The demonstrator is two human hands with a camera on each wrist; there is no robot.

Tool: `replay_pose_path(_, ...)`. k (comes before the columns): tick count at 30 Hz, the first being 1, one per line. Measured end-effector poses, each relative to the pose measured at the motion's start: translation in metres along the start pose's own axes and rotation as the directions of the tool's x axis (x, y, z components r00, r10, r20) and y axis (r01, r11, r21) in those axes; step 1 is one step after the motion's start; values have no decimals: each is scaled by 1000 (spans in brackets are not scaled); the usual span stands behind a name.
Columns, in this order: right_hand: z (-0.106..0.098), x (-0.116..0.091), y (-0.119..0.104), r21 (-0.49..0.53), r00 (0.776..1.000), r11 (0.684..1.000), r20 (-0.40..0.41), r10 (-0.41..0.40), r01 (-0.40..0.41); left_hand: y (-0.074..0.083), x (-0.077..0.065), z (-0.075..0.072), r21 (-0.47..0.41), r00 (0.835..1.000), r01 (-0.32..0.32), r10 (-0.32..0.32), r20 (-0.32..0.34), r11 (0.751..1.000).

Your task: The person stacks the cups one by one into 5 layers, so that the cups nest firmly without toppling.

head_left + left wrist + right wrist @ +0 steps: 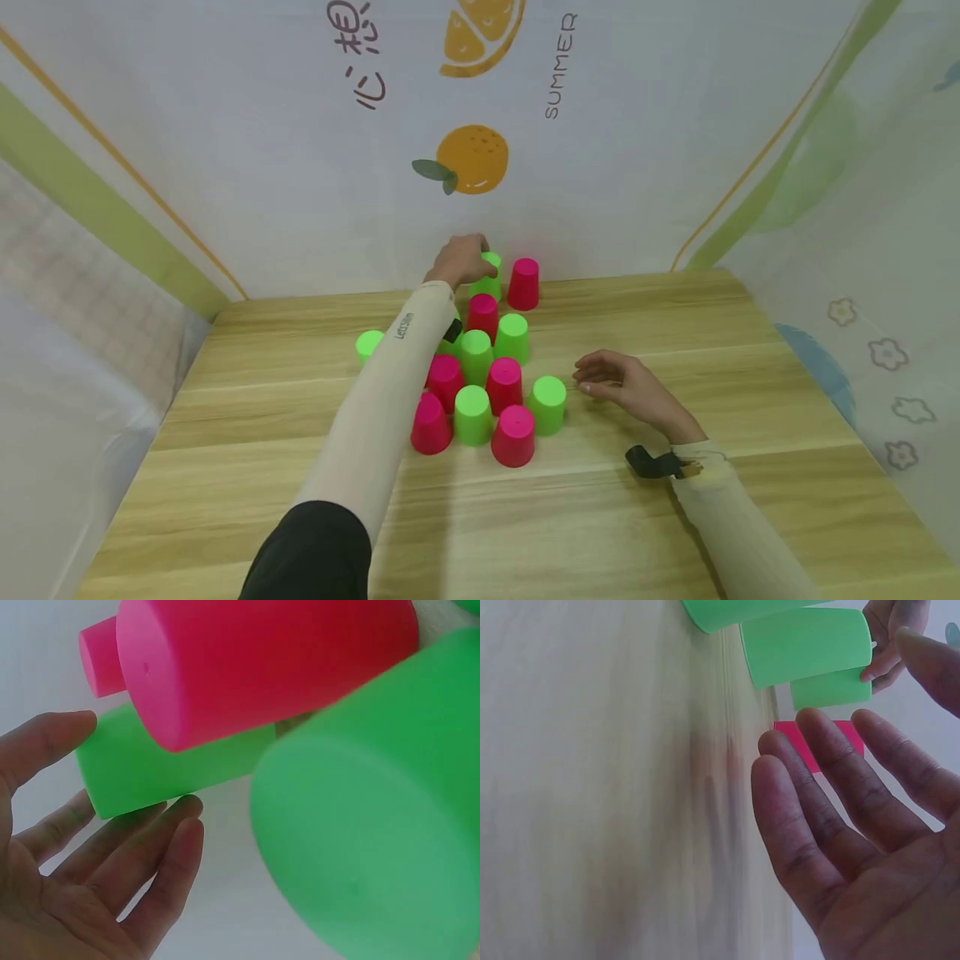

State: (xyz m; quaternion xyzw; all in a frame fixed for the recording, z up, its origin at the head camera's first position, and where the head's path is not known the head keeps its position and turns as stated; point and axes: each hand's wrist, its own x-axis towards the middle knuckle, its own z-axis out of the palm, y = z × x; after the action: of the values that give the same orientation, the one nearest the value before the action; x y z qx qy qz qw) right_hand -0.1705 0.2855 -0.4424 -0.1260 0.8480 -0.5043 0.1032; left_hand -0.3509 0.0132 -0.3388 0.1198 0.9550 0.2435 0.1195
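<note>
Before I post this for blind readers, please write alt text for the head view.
A left hand grips a green cup at the far end of upturned green and pink cups on a wooden table. The empty right hand is to their right.

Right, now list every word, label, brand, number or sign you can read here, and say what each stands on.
"SUMMER": on the white backdrop, turned sideways, reading upward.
"心想": on the same backdrop, also sideways; the upper character is close to the picture's top edge.
"LetsSlim": small, on the cream left sleeve; its exact punctuation is too small to tell.
No readable text or numbers on the cups.
</note>
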Motion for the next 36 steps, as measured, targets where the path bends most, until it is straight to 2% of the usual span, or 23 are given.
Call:
replay_pose_path(9,2,-1,4,-8,1000,1000,-3,0,0,0,6,11,18,1000,15,-15,22,1000)
replay_pose_path(13,3,0,5,-6,1000,1000,-3,0,0,0,9,14,57,1000,13,-14,24,998)
replay_pose_path(22,3,-1,5,-22,1000,1000,-8,10,-10,4,13,15,168,1000,1,-1,2,986)
replay_pose_path(36,3,-4,1,-18,1000,1000,-8,1,-1,6,8,11,260,1000,-11,13,-5,966)
